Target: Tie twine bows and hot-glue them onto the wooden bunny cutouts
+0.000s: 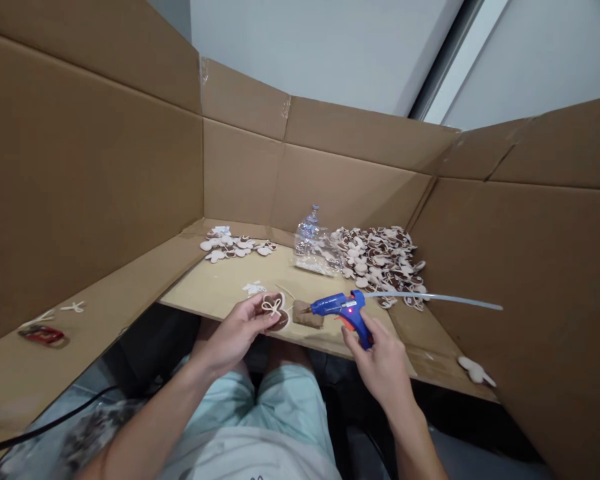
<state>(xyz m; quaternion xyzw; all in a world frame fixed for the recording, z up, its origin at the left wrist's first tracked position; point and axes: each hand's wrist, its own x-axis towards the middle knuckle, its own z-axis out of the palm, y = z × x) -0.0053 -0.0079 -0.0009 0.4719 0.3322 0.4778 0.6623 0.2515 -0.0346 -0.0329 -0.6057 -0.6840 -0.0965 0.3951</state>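
My left hand [237,333] pinches a brown and white felt piece [279,319] with a cream bow on it, above the board's front edge. In my right hand [380,353] is a blue glue gun [337,304], its tip pointing left over a small brown block [308,316], close to the felt piece. A long clear glue stick [430,296] sticks out of the gun's back, and a red light shows on its side. Small white pieces [255,288] lie just behind my left hand.
A big pile of felt pieces [380,257] lies at the back right, a smaller group [235,245] at the back left. Between them are a clear bag [313,257] and bottle [311,223]. Red snips [43,335] lie far left. Cardboard walls [350,173] surround the board [220,287].
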